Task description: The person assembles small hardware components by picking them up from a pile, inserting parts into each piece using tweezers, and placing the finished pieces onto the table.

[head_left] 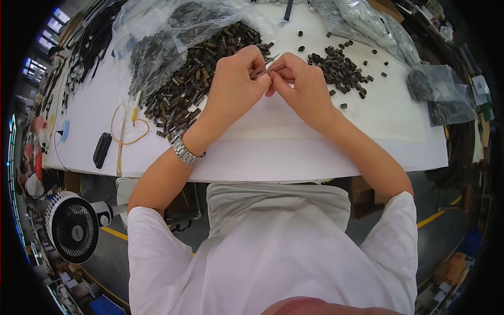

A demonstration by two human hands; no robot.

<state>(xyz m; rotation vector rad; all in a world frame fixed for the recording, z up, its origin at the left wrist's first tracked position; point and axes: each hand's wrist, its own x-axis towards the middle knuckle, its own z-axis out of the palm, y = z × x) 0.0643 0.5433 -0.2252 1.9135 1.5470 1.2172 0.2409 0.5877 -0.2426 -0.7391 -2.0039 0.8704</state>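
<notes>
Over the white table, my left hand (239, 79) and my right hand (304, 86) meet, fingertips almost touching. A thin, pointed metal tool (272, 59), perhaps tweezers, sticks out from the closed fingers of my left hand. My right thumb and fingers are pinched together against its side; whatever small piece they hold is hidden. Left of my hands lies a big heap of small dark brown block-like pieces (178, 86), partly under clear plastic. Just beyond my right hand is a smaller pile of short dark ring-like pieces (341, 65), several scattered around it.
Clear plastic bags (362, 21) lie at the back, and a bag of dark pieces (443, 94) at the right edge. A black oblong object (102, 150) and a yellow cord loop (137, 137) rest at the left. A fan (73, 226) stands below the table's left side.
</notes>
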